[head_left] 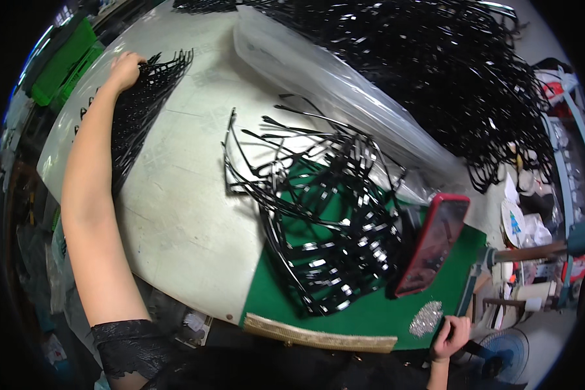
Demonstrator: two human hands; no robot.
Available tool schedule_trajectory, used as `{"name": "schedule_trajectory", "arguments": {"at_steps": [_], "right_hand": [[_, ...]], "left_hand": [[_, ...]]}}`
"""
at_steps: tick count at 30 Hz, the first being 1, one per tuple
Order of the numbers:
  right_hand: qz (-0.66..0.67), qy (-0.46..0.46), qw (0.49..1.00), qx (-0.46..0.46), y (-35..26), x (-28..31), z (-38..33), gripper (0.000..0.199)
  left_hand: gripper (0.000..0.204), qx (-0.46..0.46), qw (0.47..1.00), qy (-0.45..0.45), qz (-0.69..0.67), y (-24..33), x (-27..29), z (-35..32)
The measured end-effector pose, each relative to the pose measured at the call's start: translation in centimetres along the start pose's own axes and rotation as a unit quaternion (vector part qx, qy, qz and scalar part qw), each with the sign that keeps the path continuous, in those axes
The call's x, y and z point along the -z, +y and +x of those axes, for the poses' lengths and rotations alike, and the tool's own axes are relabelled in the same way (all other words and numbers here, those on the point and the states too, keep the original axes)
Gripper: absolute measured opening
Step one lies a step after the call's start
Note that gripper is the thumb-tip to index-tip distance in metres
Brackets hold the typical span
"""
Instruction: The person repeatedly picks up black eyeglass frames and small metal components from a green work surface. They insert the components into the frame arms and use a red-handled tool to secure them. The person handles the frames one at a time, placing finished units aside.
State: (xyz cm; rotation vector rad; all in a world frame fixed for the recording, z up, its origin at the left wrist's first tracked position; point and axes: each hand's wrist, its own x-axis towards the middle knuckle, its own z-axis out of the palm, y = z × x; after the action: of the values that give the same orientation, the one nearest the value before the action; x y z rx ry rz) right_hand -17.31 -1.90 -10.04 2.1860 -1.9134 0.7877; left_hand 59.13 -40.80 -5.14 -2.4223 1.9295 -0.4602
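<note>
My left arm stretches to the far left of the table, where my left hand curls over the far end of a long row of nested black eyeglass frames. Its fingers are bent against the frames there. At the lower right, my right hand is closed beside the edge of the green mat; what it holds, if anything, I cannot make out. Close to it on the mat lies a small heap of tiny silver screws. A loose tangle of black eyeglass frames covers the middle of the mat.
A phone in a red case stands tilted on the mat. Clear plastic sheeting crosses the table before a large heap of black frames. A brownish strip runs along the near edge. A green crate and blue fan are beyond the table.
</note>
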Motion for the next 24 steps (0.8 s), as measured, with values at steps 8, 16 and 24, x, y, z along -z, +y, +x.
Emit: {"name": "schedule_trajectory", "arguments": {"at_steps": [8,16,24], "right_hand": [[0.056,0.067,0.996,0.027,0.5,0.2,-0.1,0.004],[0.152,0.105,0.981,0.058,1.1,0.9,-0.8,0.009],[0.207,0.126,0.967,0.084,1.8,1.2,-1.4,0.007]], "left_hand": [[0.025,-0.229,0.816,-0.063,-0.527,22.8,13.4,-18.3],[0.027,-0.284,0.852,0.063,-0.436,30.6,15.5,-28.0],[0.015,-0.368,0.916,0.099,-0.123,31.4,17.3,-30.2]]}}
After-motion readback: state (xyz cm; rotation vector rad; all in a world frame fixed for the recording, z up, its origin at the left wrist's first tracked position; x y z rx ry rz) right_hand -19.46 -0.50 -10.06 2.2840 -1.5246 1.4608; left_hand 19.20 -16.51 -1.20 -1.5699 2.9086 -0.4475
